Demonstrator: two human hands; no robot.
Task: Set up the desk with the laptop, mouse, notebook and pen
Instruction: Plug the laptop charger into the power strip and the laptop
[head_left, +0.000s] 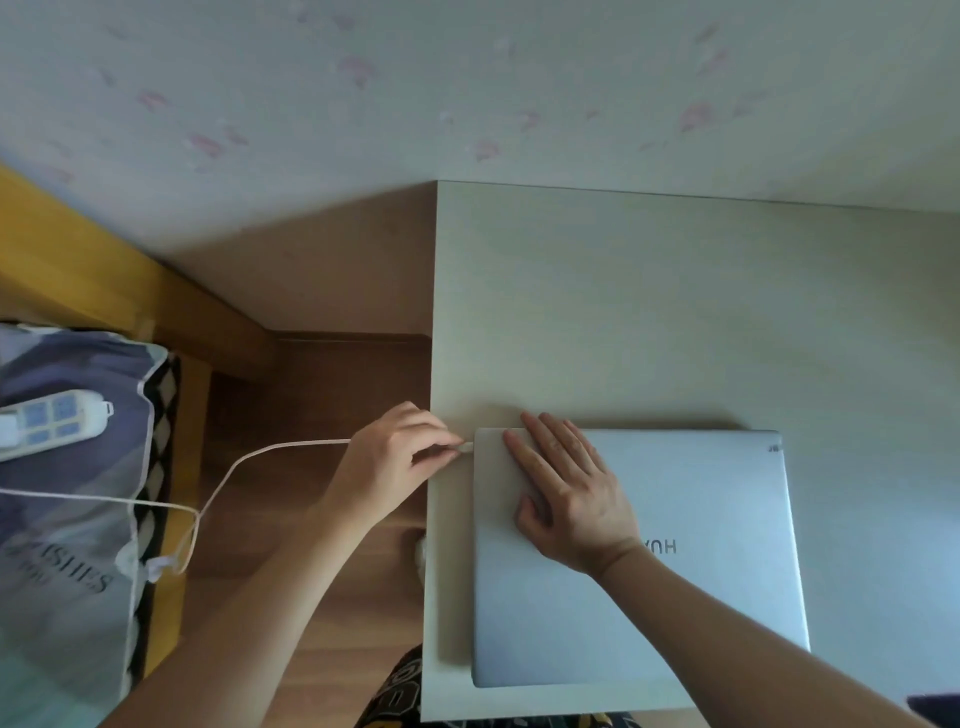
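Observation:
A closed silver laptop lies on the pale desk, near its front left corner. My right hand rests flat on the lid's far left part, fingers spread. At the laptop's left edge my left hand pinches the plug end of a white charging cable, the plug touching the laptop's side. No mouse, notebook or pen shows in view.
The cable trails left to a white power strip lying on a blue-grey pillow on a bed with a yellow wooden frame. Wooden floor lies between bed and desk. A flowered wall stands behind the desk.

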